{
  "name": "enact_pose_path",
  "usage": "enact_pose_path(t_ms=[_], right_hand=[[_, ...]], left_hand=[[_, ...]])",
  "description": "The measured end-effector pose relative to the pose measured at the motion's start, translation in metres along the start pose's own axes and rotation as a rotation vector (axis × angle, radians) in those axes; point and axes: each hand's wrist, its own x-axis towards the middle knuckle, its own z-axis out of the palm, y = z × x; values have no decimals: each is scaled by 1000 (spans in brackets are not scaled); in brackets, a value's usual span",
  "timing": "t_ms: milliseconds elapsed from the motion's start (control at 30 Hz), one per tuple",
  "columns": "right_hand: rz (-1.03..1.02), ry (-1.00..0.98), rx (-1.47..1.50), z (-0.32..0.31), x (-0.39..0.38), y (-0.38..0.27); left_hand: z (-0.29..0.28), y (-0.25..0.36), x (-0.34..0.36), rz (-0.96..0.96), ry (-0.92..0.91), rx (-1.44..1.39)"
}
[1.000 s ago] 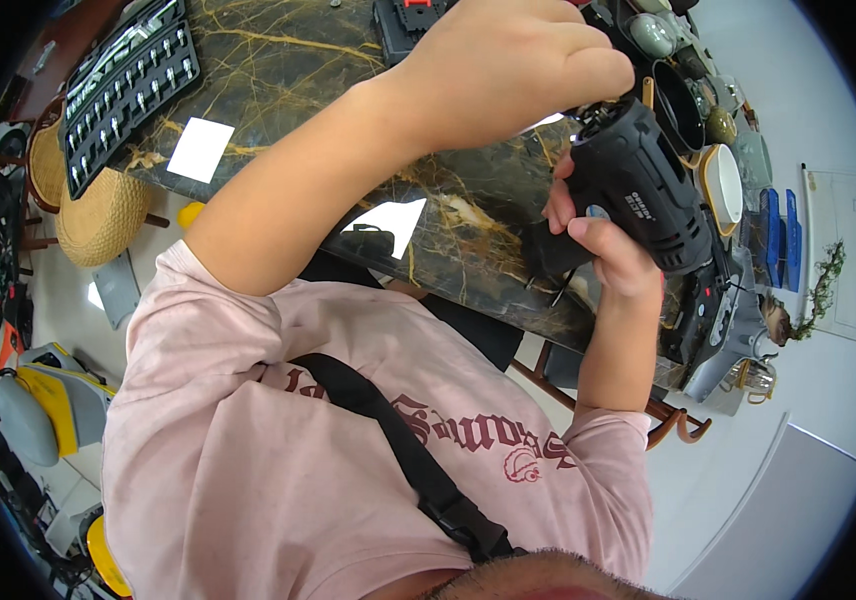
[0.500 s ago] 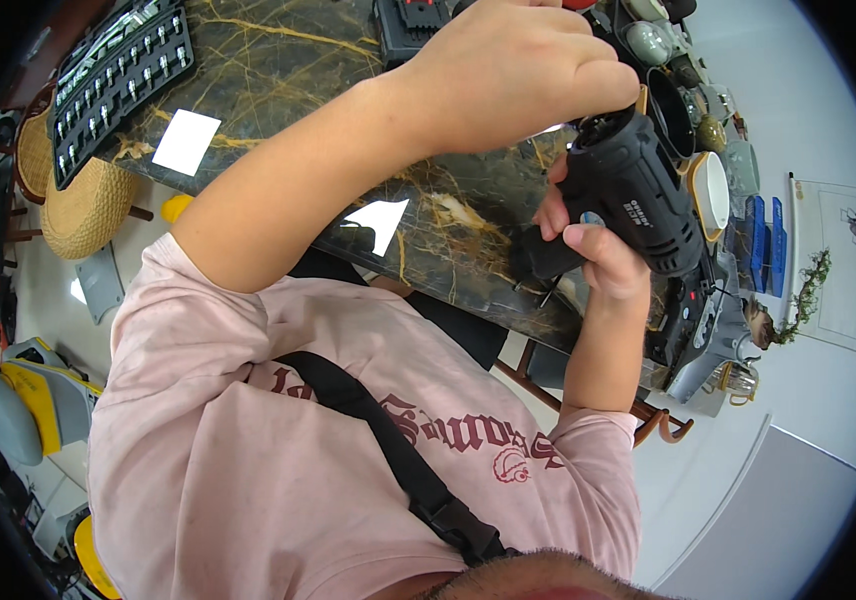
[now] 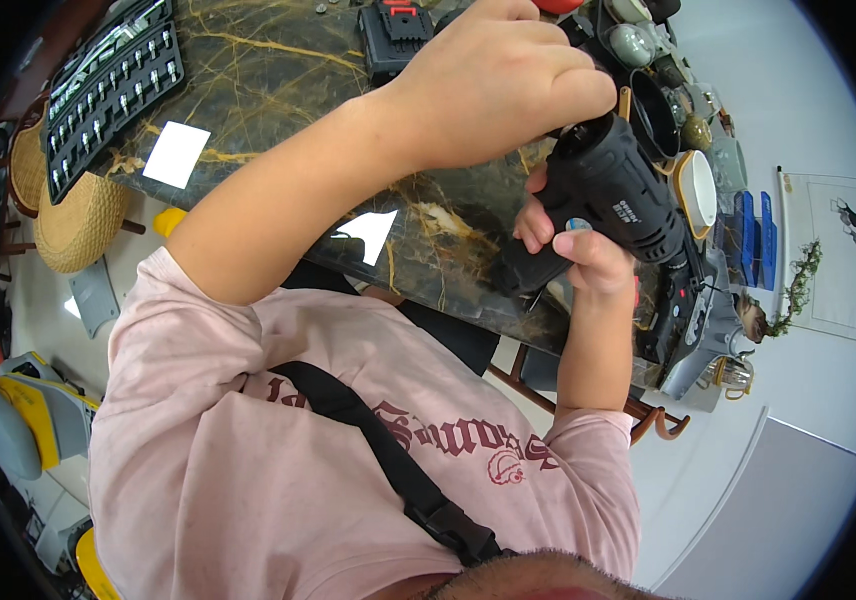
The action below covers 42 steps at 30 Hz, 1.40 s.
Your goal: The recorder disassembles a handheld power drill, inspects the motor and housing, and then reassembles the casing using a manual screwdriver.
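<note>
My right hand (image 3: pixel 598 255) is wrapped round the handle of a black cordless impact wrench (image 3: pixel 616 195). The tool's body slants, with its nose toward the far side and its vented rear end toward me. My left hand (image 3: pixel 513 95) reaches across from the left, its fingers curled close by the nose. The back of that hand hides its fingertips and anything between them. Beyond the left wrist, on the dark marble table (image 3: pixel 278 75), lies a black battery pack (image 3: pixel 385 55) with red on top.
An open socket set case (image 3: pixel 113 100) lies at the table's far left, near a white square (image 3: pixel 177 154). Pans, bowls and a white dish (image 3: pixel 698 193) crowd the right side. A woven stool (image 3: pixel 83 225) stands beyond the left edge; a wooden chair (image 3: pixel 648 420) is at the lower right.
The view has shifted slightly, bringing more of the battery pack into sight. The wrench has turned a little and its round nose shows more clearly. Both hands keep nearly the same pose.
</note>
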Motion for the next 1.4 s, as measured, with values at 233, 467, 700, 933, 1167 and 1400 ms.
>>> enact_pose_path(t_ms=[233,467,700,933,1167,1400], right_hand=[[-9,136,-92,8,-5,-4],[-17,219,-146,16,-4,-5],[-49,105,27,-1,3,0],[-100,29,345,-24,6,9],[-228,-67,676,-46,16,18],[-333,-132,657,-37,17,10]], left_hand=[[-13,15,5,-100,-191,162],[-1,12,-9,-147,-262,265],[-15,-3,-7,-263,-380,303],[-85,-75,43,-1177,-126,-377],[-131,-237,-18,-1587,-165,-92],[-161,-350,-96,-1671,-581,531]])
